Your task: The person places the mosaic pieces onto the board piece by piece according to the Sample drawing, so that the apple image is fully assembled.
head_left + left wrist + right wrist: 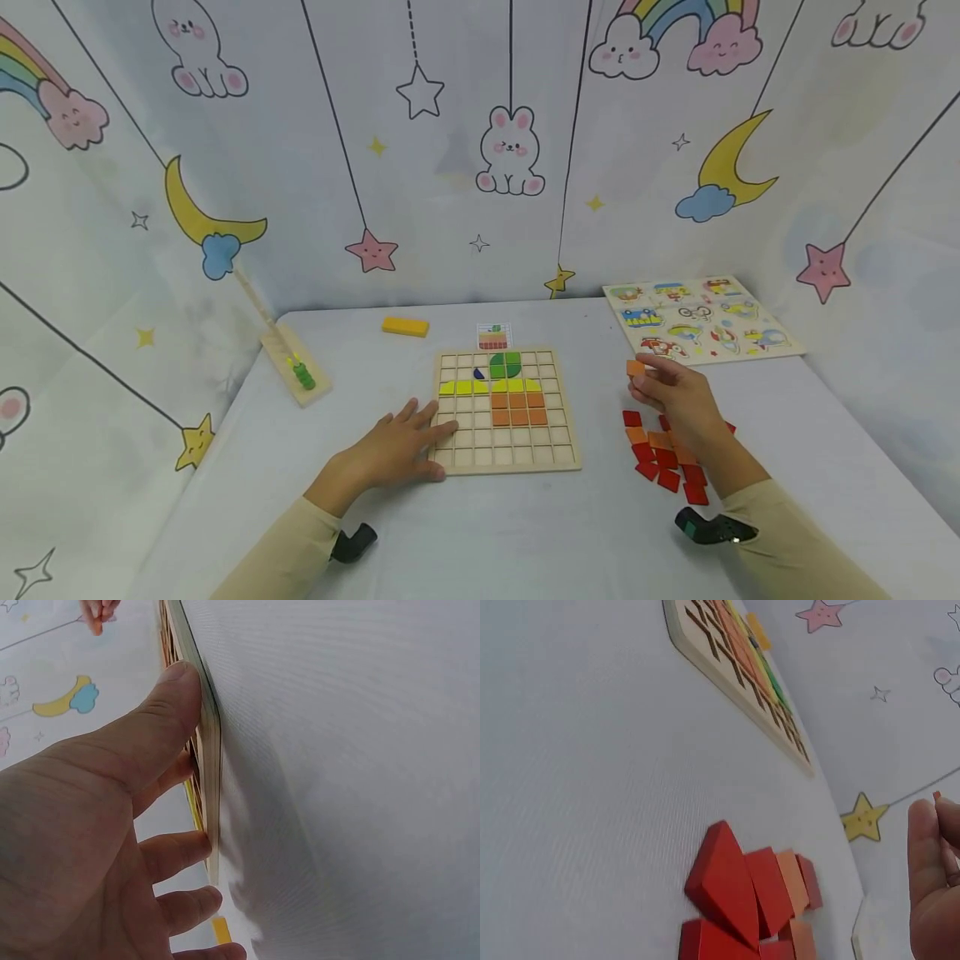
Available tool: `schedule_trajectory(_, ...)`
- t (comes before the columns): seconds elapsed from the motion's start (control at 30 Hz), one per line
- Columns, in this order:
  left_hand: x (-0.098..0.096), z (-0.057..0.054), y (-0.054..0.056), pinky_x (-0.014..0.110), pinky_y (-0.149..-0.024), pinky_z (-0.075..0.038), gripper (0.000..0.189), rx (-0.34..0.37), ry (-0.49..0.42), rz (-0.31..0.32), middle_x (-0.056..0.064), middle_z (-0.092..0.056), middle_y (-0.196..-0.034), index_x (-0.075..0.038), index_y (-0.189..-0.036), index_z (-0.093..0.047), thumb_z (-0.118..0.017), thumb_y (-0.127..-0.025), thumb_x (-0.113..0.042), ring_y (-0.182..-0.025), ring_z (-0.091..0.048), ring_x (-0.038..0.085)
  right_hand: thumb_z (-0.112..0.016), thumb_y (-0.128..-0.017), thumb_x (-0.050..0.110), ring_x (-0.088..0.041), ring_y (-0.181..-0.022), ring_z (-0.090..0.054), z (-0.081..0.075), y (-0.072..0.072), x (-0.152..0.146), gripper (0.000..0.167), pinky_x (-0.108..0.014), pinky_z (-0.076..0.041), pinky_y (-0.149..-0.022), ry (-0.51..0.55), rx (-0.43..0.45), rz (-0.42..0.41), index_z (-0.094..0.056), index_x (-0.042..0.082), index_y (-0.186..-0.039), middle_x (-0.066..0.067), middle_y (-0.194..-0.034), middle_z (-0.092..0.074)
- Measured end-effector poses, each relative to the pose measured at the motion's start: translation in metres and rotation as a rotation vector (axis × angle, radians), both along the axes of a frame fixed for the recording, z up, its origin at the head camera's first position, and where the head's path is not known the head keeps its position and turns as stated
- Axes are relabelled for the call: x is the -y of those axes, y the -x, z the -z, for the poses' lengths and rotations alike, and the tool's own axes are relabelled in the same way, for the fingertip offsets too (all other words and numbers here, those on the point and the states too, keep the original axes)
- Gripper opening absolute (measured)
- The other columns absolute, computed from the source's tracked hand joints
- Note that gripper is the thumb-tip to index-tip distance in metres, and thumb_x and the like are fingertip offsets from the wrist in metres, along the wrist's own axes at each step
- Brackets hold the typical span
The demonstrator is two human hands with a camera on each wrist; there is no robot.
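A square wooden grid board (540,457) lies in the middle of the table. Its cells hold green leaf-like pieces (506,365), a row of yellow pieces (472,387), a small dark blue piece (479,373) and two rows of orange square tiles (518,408). With fingers spread, my left hand (393,446) rests on the board's left edge; in the left wrist view its thumb (176,694) touches the wooden side. My right hand (678,404) pinches one orange square tile (635,368) between thumb and fingers, raised above loose red and orange tiles (666,458) right of the board.
Behind the board sits a small picture card (494,336), with a yellow block (406,327) to its left. A wooden piece with a green caterpillar (303,375) lies at the left. A picture puzzle board (705,317) occupies the back right, near the patterned cloth backdrop.
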State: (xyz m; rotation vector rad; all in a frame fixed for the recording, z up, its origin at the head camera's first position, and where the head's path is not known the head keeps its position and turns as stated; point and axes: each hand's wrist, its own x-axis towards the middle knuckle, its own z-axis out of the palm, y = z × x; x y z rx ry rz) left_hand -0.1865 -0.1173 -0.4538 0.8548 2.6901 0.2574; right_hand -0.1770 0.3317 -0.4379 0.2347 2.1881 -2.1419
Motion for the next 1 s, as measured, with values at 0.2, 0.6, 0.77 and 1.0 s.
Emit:
schedule_trajectory(0.2, 0.002, -0.002, 0.000, 0.071, -0.113, -0.029, 0.075, -0.006, -0.006, 0.006, 0.013, -0.027, -0.167, -0.032, -0.155, -0.046, -0.069, -0.089, -0.059, -0.152, -0.021, 0.046, -0.069, -0.099, 0.018, -0.016, -0.098, -0.072, 0.001, 0.021, 0.037, 0.056, -0.025, -0.058, -0.086, -0.046, 0.008, -0.034, -0.047, 0.008, -0.149, -0.004, -0.110, -0.063)
schedule_trajectory(0.6, 0.003, -0.002, 0.001, 0.071, -0.114, -0.026, 0.073, 0.026, -0.033, -0.013, 0.012, -0.026, -0.168, -0.033, -0.154, -0.047, -0.070, -0.089, -0.057, -0.153, -0.018, 0.046, -0.081, -0.089, 0.022, -0.022, -0.071, -0.054, 0.014, 0.051, 0.165, 0.037, -0.029, -0.046, -0.058, -0.484, 0.014, -0.250, -0.073, 0.016, -0.124, -0.007, -0.092, -0.060)
schedule_trajectory(0.77, 0.003, 0.000, 0.000, 0.072, -0.113, -0.027, 0.072, 0.028, -0.044, 0.004, 0.013, -0.025, -0.168, -0.032, -0.154, -0.047, -0.068, -0.090, -0.058, -0.153, -0.019, 0.047, -0.082, -0.086, 0.020, -0.020, -0.085, -0.057, 0.024, 0.055, 0.195, 0.037, -0.029, -0.050, -0.066, -0.616, -0.007, -0.294, -0.075, 0.015, -0.122, -0.003, -0.098, -0.066)
schedule_trajectory(1.0, 0.004, 0.001, 0.001, 0.072, -0.112, -0.030, 0.073, 0.002, -0.038, 0.025, 0.014, -0.026, -0.167, -0.032, -0.154, -0.047, -0.066, -0.090, -0.060, -0.152, -0.021, 0.048, -0.080, -0.085, 0.017, -0.017, -0.093, -0.061, 0.029, 0.053, 0.208, 0.037, -0.034, -0.054, -0.084, -0.740, -0.060, -0.293, -0.076, 0.014, -0.122, -0.002, -0.116, -0.073)
